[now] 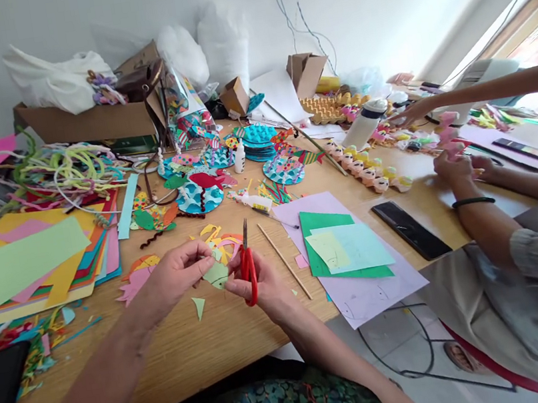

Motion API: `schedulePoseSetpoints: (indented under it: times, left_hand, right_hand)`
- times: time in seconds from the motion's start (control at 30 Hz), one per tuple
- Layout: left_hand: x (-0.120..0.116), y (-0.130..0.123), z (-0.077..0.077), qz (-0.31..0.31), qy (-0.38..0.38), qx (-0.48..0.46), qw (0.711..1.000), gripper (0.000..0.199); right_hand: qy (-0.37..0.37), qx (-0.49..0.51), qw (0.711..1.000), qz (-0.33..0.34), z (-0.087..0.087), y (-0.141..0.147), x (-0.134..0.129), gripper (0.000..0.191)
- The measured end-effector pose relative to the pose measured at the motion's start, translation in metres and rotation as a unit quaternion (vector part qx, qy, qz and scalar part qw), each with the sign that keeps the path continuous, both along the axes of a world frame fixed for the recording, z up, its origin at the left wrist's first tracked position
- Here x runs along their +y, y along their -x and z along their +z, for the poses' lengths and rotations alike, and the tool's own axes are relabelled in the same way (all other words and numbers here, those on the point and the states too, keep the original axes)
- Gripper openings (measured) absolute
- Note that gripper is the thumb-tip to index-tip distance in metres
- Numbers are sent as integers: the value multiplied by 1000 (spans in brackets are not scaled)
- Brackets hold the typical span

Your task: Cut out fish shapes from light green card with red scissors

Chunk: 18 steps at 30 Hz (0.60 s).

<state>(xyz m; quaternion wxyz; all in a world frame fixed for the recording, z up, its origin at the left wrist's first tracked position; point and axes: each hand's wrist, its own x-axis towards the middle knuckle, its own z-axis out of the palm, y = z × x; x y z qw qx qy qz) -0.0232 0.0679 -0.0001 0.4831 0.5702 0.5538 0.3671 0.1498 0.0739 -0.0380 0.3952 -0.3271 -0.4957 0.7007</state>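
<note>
My left hand (185,268) pinches the upper left of a small light-green paper cutout (216,275) with dark drawn lines. Red-handled scissors (248,268) sit in my right hand (261,283), their blades pointing up and away from me. The fingertips of that hand also reach the cutout's right edge. On the table just below lies a triangular light-green paper scrap (199,307). Yellow and orange paper pieces (221,235) lie behind my hands, and a pink paper fish shape (135,282) is partly covered by my left wrist.
Stacked coloured paper (30,261) lies at left. A wooden stick (284,260), green sheets (327,233) on lilac paper (399,296) and a black phone (410,229) lie at right. Blue decorated discs (200,197) stand behind. A co-worker's hands (453,167) hold a pink item.
</note>
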Motion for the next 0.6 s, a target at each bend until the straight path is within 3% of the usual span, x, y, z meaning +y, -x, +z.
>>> schedulePoseSetpoints:
  times: [0.27, 0.43, 0.53, 0.6]
  left_hand:
    - [-5, -16, -6, 64, 59, -93, 992, 20]
    - [-6, -9, -13, 107, 94, -125, 982, 23]
    - [-6, 0, -12, 126, 59, -81, 987, 28]
    - [-8, 3, -8, 85, 13, 20, 996, 26]
  right_hand:
    - [36, 32, 996, -70, 2, 3, 4, 32]
    - [31, 21, 996, -75, 0, 2, 9, 32]
    - [-17, -30, 998, -57, -3, 3, 10, 27]
    - [-66, -88, 993, -33, -5, 3, 9, 22]
